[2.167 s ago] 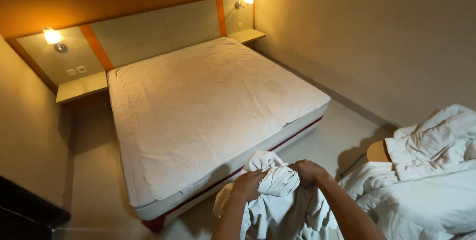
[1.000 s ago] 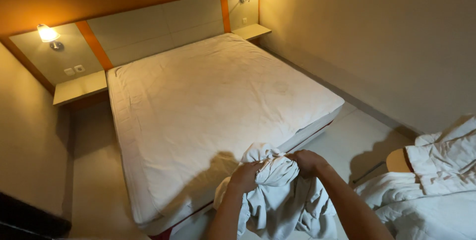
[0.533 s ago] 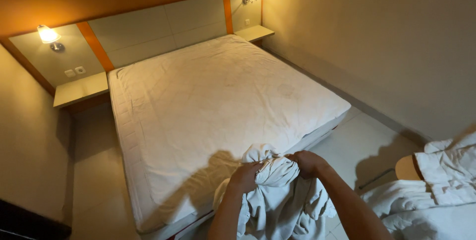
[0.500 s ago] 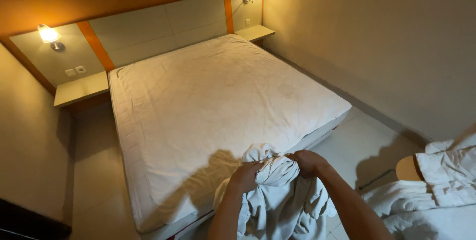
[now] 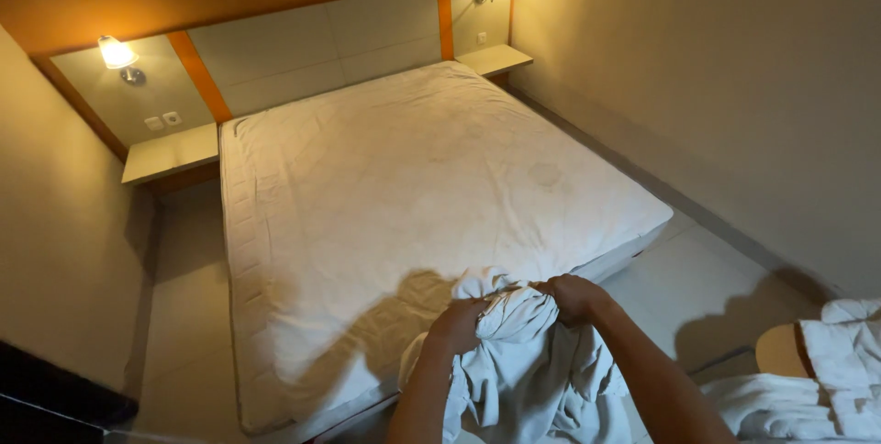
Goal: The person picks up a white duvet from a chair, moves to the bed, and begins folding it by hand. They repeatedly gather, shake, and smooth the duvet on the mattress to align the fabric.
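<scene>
Bare white mattress on low bed base, lightly stained; pale tiled floor around it.

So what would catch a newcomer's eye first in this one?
The bare white mattress fills the middle of the room, with a lit wall lamp at each upper corner of the headboard. Low in the frame, the left hand and right hand grip a bunched white sheet. More white bedding is piled at the lower right.
</scene>
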